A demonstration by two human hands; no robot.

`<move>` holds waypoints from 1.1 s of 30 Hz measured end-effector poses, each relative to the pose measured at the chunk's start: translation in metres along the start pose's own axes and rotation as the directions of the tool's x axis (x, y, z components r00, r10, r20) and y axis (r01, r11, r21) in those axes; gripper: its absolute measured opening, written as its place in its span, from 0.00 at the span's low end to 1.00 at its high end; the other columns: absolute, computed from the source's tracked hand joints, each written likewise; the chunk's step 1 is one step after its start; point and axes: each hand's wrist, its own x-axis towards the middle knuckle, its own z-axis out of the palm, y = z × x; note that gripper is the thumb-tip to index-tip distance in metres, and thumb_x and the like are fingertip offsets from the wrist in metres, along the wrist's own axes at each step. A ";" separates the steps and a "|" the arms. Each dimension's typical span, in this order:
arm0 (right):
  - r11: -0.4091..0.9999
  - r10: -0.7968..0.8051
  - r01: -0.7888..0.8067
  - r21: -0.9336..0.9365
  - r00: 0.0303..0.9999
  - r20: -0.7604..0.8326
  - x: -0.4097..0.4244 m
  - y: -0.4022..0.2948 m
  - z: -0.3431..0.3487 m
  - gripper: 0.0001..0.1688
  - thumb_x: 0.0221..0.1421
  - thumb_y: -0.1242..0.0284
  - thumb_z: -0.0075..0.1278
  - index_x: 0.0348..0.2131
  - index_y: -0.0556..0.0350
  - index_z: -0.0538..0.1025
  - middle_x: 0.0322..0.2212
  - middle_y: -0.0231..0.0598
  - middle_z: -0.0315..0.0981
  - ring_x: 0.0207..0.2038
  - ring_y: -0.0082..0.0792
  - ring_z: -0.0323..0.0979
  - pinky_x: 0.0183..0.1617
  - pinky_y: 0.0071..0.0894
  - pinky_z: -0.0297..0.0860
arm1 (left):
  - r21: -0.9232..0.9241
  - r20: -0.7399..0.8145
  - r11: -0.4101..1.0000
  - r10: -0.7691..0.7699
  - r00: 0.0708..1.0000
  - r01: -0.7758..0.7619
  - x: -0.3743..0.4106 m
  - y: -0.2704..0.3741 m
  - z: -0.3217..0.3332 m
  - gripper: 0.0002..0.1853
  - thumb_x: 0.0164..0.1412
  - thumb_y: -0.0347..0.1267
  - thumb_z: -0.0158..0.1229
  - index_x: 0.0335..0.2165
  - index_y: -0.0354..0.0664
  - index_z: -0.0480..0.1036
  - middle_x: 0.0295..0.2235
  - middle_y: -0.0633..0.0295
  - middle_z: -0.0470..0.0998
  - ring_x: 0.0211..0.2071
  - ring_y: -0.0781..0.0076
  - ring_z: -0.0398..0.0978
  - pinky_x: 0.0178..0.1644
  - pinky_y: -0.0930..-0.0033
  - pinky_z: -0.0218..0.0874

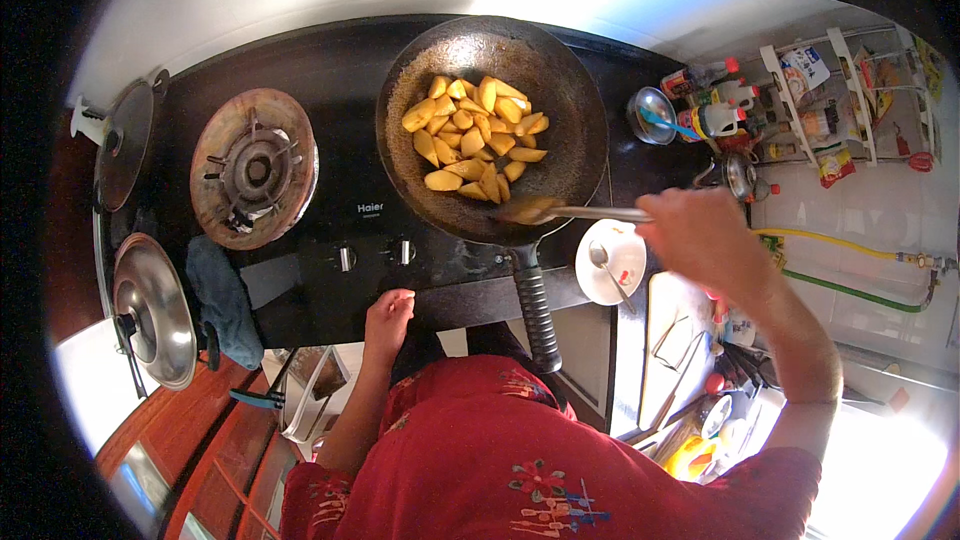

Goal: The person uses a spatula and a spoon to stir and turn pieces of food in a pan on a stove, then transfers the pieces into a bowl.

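A dark wok rests over the right side of the black gas hob, its ribbed handle pointing towards me. Browned potato-like chunks lie heaped in its middle. My right hand, slightly blurred, grips the long handle of a cooking spatula; the spatula's blade is inside the wok near its front rim, just below the chunks. My left hand is loosely curled at the hob's front edge, left of the wok handle, with nothing visible in it. The lower fingers of that hand are partly hidden.
A white bowl with a metal spoon stands right of the wok. Left are a bare burner, a blue-grey cloth, a steel lid and a glass lid. Sauce bottles and a small glass bowl stand back right.
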 end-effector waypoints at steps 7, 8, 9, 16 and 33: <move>0.989 0.129 -0.115 0.091 0.977 -0.169 0.057 -0.046 0.019 0.10 0.54 0.67 0.43 0.33 0.53 0.65 0.20 0.40 0.70 0.21 0.41 0.72 0.24 0.38 0.69 | 0.042 -0.022 0.999 -0.005 1.000 0.005 -0.004 -0.004 -0.014 0.09 0.54 0.29 0.53 0.33 0.35 0.72 0.21 0.68 0.70 0.21 0.83 0.65 0.25 0.80 0.57; 0.983 0.161 -0.147 0.112 0.978 -0.131 0.057 -0.036 0.016 0.09 0.52 0.68 0.43 0.31 0.56 0.67 0.20 0.43 0.71 0.22 0.42 0.73 0.24 0.39 0.70 | 0.032 -0.020 0.999 -0.009 1.000 0.010 -0.005 -0.001 -0.016 0.09 0.54 0.29 0.53 0.33 0.35 0.72 0.21 0.68 0.71 0.21 0.83 0.65 0.25 0.80 0.57; 0.976 0.186 -0.173 0.133 0.978 -0.091 0.054 -0.028 0.014 0.09 0.51 0.69 0.42 0.28 0.58 0.69 0.20 0.45 0.72 0.23 0.43 0.74 0.24 0.40 0.71 | 0.022 -0.022 1.000 -0.018 1.000 0.019 -0.007 0.004 -0.018 0.09 0.54 0.29 0.53 0.33 0.35 0.72 0.21 0.68 0.71 0.21 0.83 0.65 0.25 0.80 0.57; 0.981 0.138 -0.137 0.140 0.990 0.003 -0.017 -0.009 -0.024 0.11 0.52 0.65 0.45 0.29 0.53 0.71 0.18 0.46 0.71 0.26 0.48 0.72 0.30 0.46 0.67 | 0.016 -0.009 0.999 0.031 0.999 -0.031 -0.011 0.000 -0.027 0.09 0.54 0.29 0.53 0.33 0.34 0.71 0.22 0.68 0.70 0.23 0.83 0.65 0.27 0.81 0.57; 0.958 0.257 -0.196 0.210 0.911 -0.323 0.034 -0.004 -0.005 0.10 0.44 0.66 0.49 0.23 0.52 0.76 0.23 0.43 0.74 0.28 0.42 0.74 0.33 0.41 0.71 | 0.063 0.017 0.997 -0.036 0.999 0.035 -0.020 0.007 -0.033 0.09 0.55 0.29 0.52 0.34 0.37 0.72 0.19 0.70 0.68 0.15 0.89 0.59 0.18 0.85 0.49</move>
